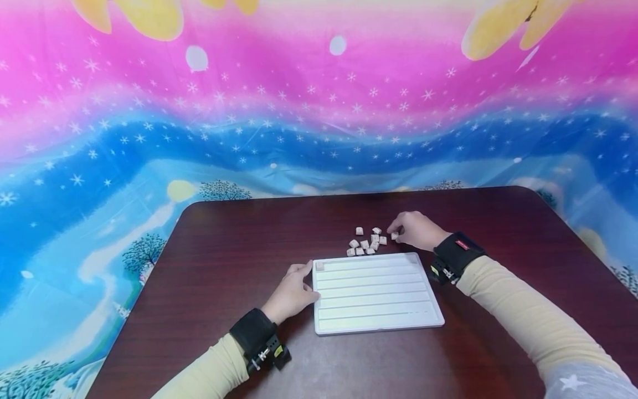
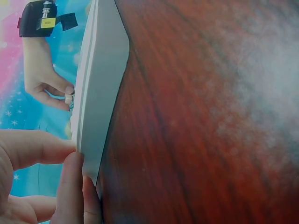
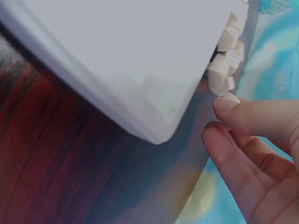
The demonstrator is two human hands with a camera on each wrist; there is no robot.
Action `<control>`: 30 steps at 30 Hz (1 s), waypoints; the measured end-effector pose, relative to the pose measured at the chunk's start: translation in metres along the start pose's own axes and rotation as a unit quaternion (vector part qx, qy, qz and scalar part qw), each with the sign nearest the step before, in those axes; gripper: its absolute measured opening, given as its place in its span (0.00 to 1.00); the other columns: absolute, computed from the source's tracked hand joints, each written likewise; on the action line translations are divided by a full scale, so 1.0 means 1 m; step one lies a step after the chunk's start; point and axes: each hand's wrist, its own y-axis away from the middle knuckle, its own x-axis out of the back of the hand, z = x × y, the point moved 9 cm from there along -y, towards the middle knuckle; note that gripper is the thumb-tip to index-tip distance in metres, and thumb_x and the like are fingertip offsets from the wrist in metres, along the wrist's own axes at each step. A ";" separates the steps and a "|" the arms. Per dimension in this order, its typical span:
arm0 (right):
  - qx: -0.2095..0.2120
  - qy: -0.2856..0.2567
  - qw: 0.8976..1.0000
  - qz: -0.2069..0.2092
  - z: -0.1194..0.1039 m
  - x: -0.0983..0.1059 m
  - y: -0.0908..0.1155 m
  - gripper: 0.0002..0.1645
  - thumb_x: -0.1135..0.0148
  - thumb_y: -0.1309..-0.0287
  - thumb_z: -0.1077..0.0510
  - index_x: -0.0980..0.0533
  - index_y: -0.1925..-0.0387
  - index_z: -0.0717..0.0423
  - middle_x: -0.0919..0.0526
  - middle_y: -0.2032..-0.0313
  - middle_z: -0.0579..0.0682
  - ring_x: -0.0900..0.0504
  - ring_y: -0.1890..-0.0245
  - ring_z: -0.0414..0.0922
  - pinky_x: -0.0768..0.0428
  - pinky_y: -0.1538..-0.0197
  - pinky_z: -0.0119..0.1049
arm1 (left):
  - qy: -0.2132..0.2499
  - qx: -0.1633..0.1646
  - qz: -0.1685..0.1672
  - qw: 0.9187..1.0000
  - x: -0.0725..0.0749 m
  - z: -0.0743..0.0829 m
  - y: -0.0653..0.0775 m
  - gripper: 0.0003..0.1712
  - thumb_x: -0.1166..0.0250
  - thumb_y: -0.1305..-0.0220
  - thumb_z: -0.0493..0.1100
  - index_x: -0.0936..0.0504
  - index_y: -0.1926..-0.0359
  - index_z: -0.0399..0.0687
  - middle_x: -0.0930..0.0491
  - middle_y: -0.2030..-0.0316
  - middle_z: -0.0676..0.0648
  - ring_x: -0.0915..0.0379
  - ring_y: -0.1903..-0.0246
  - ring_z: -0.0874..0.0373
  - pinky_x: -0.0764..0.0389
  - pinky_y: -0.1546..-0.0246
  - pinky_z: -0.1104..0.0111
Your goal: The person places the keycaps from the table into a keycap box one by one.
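Note:
A white ridged tray point(image 1: 376, 288) lies on the table, with one small pale keycap point(image 1: 320, 266) in its upper left corner. At its left edge my left hand point(image 1: 291, 293) holds the rim; the left wrist view shows fingertips against the tray's side point(image 2: 100, 93). Beyond the tray's far edge, several off-white keycaps point(image 1: 375, 238) sit in a loose cluster. My right hand point(image 1: 418, 230) is just right of that cluster and pinches a single keycap point(image 1: 394, 236). In the right wrist view this keycap point(image 3: 231, 97) is partly hidden behind the thumb.
The dark reddish-brown table point(image 1: 224, 233) has rounded far corners. Behind it hangs a pink and blue cloth point(image 1: 299, 111) printed with snowflakes. Black straps with small cameras point(image 1: 461, 255) are worn on both wrists.

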 end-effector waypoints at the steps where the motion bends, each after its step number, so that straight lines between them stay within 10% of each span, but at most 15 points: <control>1: 0.004 -0.002 1.000 0.001 -0.002 0.001 0.000 0.13 0.33 0.39 0.72 0.14 0.53 0.67 0.17 0.54 0.60 0.18 0.58 0.53 0.18 0.56 0.45 | 0.000 0.001 0.000 1.000 0.000 0.000 0.000 0.46 0.30 0.41 0.30 0.41 0.24 0.29 0.37 0.32 0.31 0.28 0.68 0.58 0.26 0.70 0.69; 30: 0.085 -0.027 0.996 -0.019 -0.065 -0.002 0.005 0.13 0.27 0.44 0.69 0.14 0.55 0.65 0.16 0.57 0.55 0.17 0.62 0.47 0.18 0.59 0.38 | -0.005 0.003 0.004 1.000 0.001 0.001 0.001 0.46 0.30 0.41 0.30 0.41 0.24 0.28 0.37 0.32 0.31 0.29 0.69 0.58 0.27 0.71 0.70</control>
